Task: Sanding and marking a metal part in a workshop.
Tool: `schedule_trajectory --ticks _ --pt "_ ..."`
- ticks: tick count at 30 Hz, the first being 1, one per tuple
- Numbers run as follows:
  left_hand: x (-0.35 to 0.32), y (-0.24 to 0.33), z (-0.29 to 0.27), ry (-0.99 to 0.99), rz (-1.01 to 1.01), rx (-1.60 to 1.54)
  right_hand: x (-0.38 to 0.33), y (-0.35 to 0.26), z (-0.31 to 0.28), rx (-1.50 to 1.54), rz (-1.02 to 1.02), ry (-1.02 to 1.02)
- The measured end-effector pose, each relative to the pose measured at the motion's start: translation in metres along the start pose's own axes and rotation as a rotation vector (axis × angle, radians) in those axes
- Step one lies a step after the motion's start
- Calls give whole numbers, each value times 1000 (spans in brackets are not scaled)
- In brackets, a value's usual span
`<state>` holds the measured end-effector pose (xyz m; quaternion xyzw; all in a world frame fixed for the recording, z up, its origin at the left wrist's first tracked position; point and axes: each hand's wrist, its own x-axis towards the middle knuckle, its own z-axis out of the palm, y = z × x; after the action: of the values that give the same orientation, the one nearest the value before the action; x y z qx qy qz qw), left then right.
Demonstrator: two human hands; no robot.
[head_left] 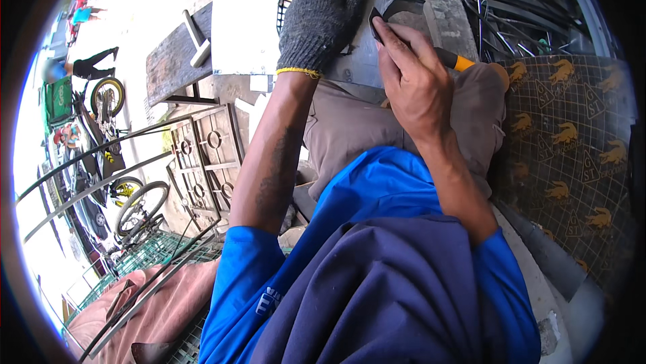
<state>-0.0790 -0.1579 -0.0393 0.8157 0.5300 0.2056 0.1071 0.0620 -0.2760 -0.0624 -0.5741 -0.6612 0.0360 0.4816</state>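
Observation:
A grey metal sheet [252, 11] with cut-out openings lies in front of my knees. My left hand [319, 27], in a dark knit glove with a yellow cuff, presses on it; the thumb points away from me and the other fingers curl down at an opening with black mesh [285, 9]. Bare, my right hand [417, 71] pinches a small flat black piece [374, 25] beside a larger curved cut-out. A black strip [408, 6] shows along that cut-out's edge. Partly hidden behind my right hand is a black and orange tool handle [454, 60].
A pale-headed hammer [196, 40] lies on a worn board [176, 58] to the left. Metal bars [518, 11] crowd the far right, and a dark patterned panel [562, 142] stands nearer. Left are a metal gate [208, 152], a bicycle [141, 208], motorbikes and a person.

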Motion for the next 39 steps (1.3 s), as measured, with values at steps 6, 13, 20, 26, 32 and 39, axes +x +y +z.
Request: schedule_trajectory --ticks 6,13,20,26,32,39 --pt "1 -11 5 -18 21 18 -7 2 -2 11 -10 -18" --pt "2 -2 -3 -11 38 16 10 -1 -3 48 55 -34" --pt "1 2 -4 -28 24 35 10 3 0 77 96 -29" --pt "-3 3 -7 1 19 2 -4 1 -11 146 80 -65" --pt "2 -6 -4 51 86 23 5 1 -5 167 126 -29" --pt "-1 8 -15 -68 -42 -12 -6 16 -47 307 375 -274"
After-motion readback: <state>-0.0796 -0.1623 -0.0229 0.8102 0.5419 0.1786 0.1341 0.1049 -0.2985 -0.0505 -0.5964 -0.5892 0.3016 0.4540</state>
